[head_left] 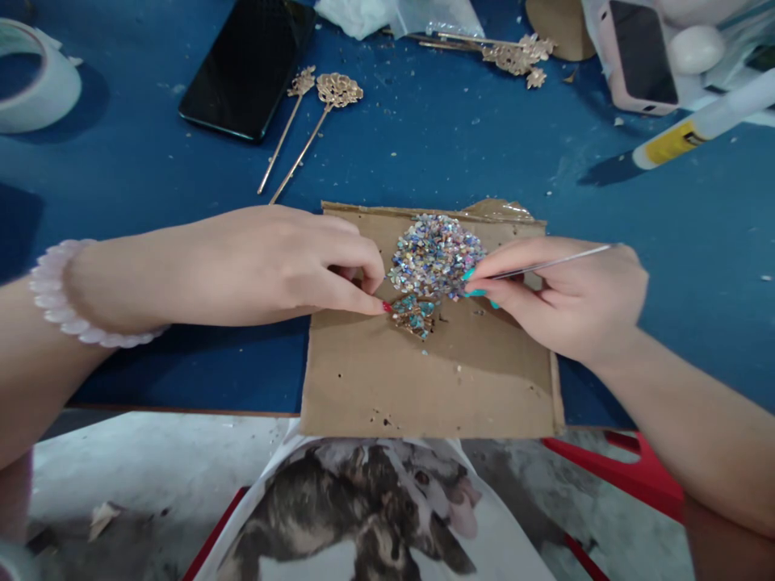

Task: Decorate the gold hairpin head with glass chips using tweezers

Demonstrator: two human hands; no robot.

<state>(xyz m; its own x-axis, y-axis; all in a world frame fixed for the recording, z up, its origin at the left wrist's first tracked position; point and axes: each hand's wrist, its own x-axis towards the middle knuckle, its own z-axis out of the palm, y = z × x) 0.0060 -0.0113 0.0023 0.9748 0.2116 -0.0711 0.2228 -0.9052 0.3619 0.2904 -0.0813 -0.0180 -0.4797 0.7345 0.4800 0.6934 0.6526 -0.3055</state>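
My left hand (284,270) lies at the left of a cardboard piece (387,379), its fingers curled and its thumb tip at the edge of a small gold-coloured ornament (415,315) set with blue-green chips. Whether the ornament has a stem under the hand is hidden. My right hand (563,294) pinches a thin metal tool (554,262) that slants back over the hand; its working tip is hidden by the fingers. Those fingertips are at the right edge of a pile of multicoloured shiny chips (436,254), just above the ornament.
Two gold-coloured hairpins (330,97) lie beside a black phone (248,68). More hairpins (514,55) are at the back, near a plastic bag (439,16). A tape roll (60,93) sits at left. A white tube with a yellow label (672,144) and a pale device (642,56) are at right.
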